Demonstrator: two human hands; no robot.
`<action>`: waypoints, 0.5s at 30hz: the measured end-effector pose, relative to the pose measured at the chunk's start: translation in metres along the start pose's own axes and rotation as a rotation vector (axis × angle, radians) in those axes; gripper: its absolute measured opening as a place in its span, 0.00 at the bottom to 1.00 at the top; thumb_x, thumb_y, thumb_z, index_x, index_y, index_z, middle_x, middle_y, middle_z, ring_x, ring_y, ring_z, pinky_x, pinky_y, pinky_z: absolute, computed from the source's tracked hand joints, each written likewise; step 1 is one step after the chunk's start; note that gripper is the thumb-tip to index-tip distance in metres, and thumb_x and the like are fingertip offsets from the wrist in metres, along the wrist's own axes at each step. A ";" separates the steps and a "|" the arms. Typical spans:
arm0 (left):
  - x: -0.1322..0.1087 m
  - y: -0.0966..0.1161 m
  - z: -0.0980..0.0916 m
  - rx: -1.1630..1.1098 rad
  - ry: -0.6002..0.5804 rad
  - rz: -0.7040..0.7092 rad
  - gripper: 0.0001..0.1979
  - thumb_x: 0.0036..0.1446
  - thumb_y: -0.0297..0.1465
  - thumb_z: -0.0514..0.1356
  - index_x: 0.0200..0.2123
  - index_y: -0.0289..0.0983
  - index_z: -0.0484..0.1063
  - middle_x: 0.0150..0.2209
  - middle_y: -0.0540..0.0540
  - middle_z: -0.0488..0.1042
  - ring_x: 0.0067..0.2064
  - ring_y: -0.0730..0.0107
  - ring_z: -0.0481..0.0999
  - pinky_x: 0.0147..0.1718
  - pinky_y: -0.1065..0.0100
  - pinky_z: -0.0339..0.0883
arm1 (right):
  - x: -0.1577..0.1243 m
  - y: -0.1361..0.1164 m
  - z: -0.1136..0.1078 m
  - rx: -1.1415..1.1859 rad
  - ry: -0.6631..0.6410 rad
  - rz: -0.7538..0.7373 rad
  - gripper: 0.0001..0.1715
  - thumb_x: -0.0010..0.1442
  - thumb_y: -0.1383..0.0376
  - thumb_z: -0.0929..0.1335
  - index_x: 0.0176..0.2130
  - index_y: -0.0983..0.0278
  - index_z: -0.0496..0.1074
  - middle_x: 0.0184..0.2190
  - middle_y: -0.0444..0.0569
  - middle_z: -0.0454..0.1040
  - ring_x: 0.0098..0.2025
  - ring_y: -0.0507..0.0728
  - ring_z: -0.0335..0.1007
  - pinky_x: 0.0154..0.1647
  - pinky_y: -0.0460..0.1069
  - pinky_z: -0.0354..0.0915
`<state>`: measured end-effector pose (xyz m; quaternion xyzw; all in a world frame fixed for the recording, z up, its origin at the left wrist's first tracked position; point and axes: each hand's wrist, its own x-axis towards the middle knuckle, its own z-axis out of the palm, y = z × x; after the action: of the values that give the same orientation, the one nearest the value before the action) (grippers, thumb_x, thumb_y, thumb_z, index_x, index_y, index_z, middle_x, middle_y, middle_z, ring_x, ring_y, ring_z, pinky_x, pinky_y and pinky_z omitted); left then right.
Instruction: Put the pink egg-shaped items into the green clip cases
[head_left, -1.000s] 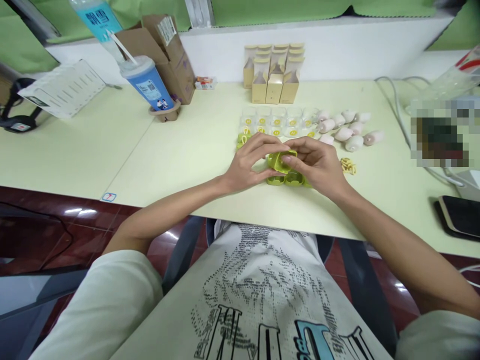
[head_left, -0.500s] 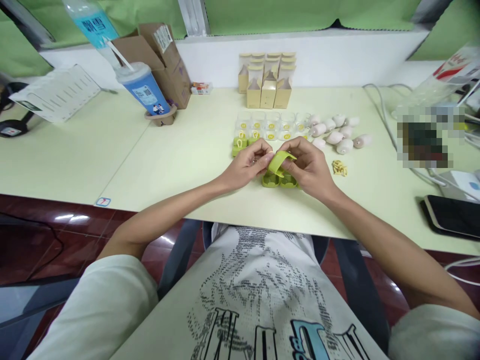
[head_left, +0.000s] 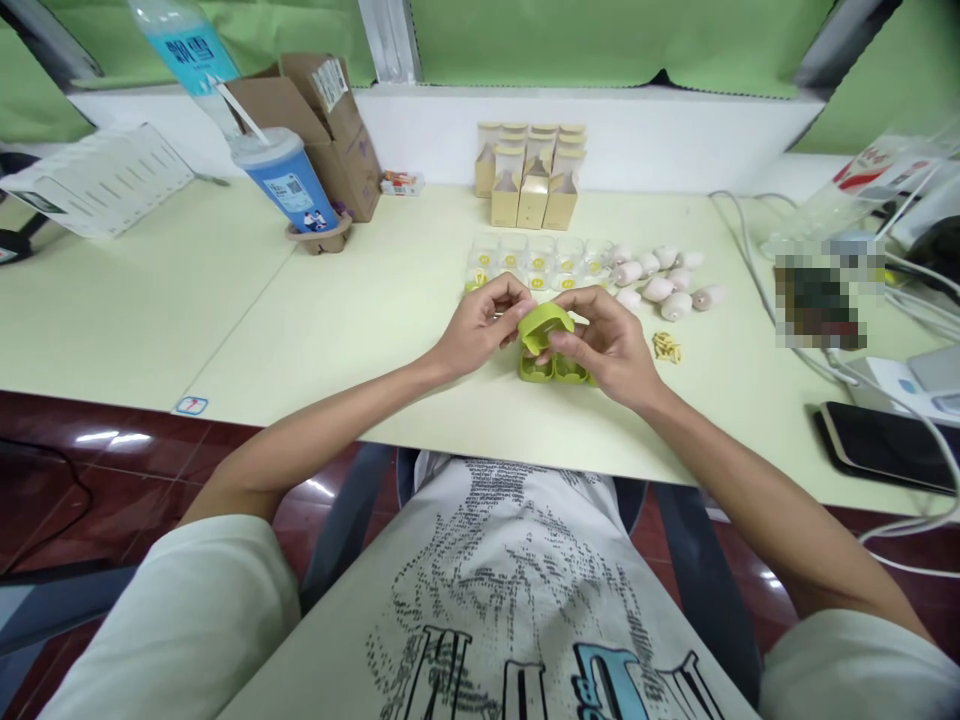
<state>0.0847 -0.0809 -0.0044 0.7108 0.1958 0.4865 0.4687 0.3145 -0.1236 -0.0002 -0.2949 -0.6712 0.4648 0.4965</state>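
Observation:
My right hand [head_left: 611, 340] grips a small lime-green plastic case [head_left: 546, 318], its hollow side turned partly toward me. Thumb and fingers of my left hand [head_left: 487, 325] are pinched together at the left edge of that case; what lies between them is too small to make out. Below the case, more green hollow pieces [head_left: 553, 370] stand on the table. Behind my left hand is another green piece with a yellow loop [head_left: 478, 280], mostly covered by the fingers. A small pile of yellow loops [head_left: 666, 347] lies right of my right hand.
Clear plastic cups with yellow marks [head_left: 538, 255] stand in rows behind my hands, beside several pale pink egg-shaped pieces [head_left: 660, 288]. Small open cartons [head_left: 531, 195] line the wall. A blue drink cup [head_left: 292, 185] and a cardboard box [head_left: 341, 140] are left; a phone [head_left: 885, 445] and cables lie right.
The green case has turned in my right hand, so its hollow now faces me more. My right fingers have shifted on it. The whole view has tilted slightly.

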 end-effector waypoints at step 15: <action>0.024 -0.031 -0.108 0.663 0.217 0.078 0.27 0.71 0.60 0.71 0.50 0.42 0.83 0.51 0.41 0.82 0.54 0.60 0.80 0.41 0.66 0.76 | 0.041 -0.023 -0.034 -0.559 -0.092 -0.074 0.23 0.72 0.42 0.81 0.56 0.53 0.93 0.61 0.56 0.89 0.56 0.66 0.89 0.57 0.62 0.88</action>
<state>0.0071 0.0034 -0.0094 0.7754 0.3646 0.4868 0.1699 0.3340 -0.0860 0.0395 -0.3742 -0.8055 0.2561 0.3814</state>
